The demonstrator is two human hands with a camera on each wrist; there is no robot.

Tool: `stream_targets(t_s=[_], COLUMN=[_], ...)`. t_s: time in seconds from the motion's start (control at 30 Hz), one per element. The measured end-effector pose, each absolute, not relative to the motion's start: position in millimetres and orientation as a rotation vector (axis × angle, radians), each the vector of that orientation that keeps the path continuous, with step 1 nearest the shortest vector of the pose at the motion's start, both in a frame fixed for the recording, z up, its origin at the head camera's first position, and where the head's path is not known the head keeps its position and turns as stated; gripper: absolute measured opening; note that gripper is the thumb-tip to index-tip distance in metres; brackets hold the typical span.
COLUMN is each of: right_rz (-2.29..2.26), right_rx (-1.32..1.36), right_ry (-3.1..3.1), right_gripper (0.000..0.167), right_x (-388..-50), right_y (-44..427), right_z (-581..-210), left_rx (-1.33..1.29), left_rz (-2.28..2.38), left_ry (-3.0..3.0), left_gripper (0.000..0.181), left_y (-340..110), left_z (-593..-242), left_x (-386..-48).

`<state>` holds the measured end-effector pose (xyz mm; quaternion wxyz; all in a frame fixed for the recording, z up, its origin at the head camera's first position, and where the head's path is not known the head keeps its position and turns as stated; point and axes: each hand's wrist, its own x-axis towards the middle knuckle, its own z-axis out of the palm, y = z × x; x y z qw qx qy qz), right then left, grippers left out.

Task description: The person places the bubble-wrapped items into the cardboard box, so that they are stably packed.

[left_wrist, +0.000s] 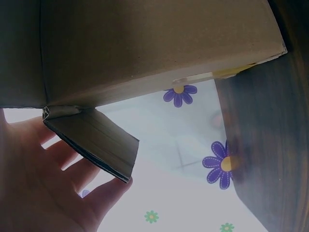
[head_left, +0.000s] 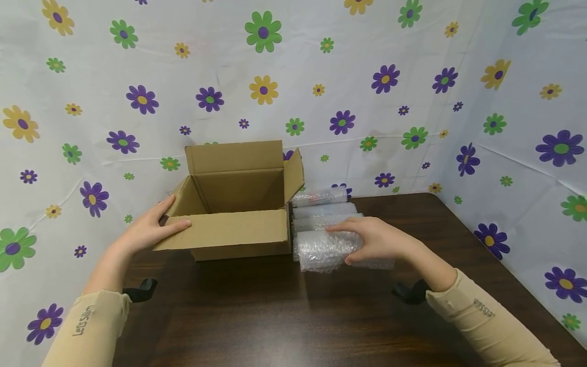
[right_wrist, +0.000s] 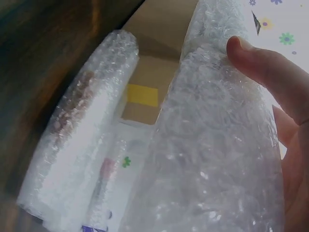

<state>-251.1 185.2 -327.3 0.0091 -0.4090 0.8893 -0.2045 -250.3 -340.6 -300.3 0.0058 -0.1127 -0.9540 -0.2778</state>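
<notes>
A cardboard box (head_left: 243, 250) stands on the table, its flaps raised or folded outward. My left hand (head_left: 149, 227) rests at the box's left front corner, thumb over the front flap (head_left: 238, 229). In the left wrist view its straight, spread fingers (left_wrist: 63, 154) touch a side flap (left_wrist: 96, 137). My right hand (head_left: 378, 238) grips a bubble-wrapped roll (head_left: 323, 250) in front of the box's right side. The right wrist view shows the thumb across the held roll (right_wrist: 207, 145); its contents cannot be made out.
Several more bubble-wrapped rolls (head_left: 318, 198) lie stacked beside the box's right wall. The table (head_left: 284, 321) is dark wood, and a flower-patterned sheet (head_left: 293, 76) hangs behind it. Dark straps (head_left: 142, 290) show near both wrists.
</notes>
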Motion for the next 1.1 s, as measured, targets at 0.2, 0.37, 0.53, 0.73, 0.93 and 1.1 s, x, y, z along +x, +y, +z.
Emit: stream_targets(t_s=[0.2, 0.37, 0.53, 0.73, 0.93, 1.1], right_rz=[-0.633, -0.621, -0.622, -0.635, -0.643, -0.616], right_rx=[-1.284, -1.305, -1.349, -1.373, -1.412, -1.439], right_ry=[2.784, 2.797, 2.786, 2.749, 2.696, 2.684], right_gripper=[0.072, 0.071, 0.07, 0.069, 0.068, 0.069], right_x=[-251, -252, -253, -255, -261, -263], right_y=[188, 190, 192, 191, 183, 178], right_z=[-316, -305, -293, -281, -273, -265], left_rx=[-0.349, -0.349, -0.353, -0.346, -0.343, -0.364], left_rz=[-0.867, -0.881, -0.886, -0.873, -0.865, -0.861], left_ry=[-2.987, -2.976, -2.974, -2.981, -2.982, -2.977], left_gripper=[0.096, 0.096, 0.096, 0.096, 0.096, 0.096], left_y=[-340, -342, -344, -342, -341, -342], left_z=[-300, -301, -304, -305, -305, -305], left_x=[-250, -251, -251, -250, -250, -251])
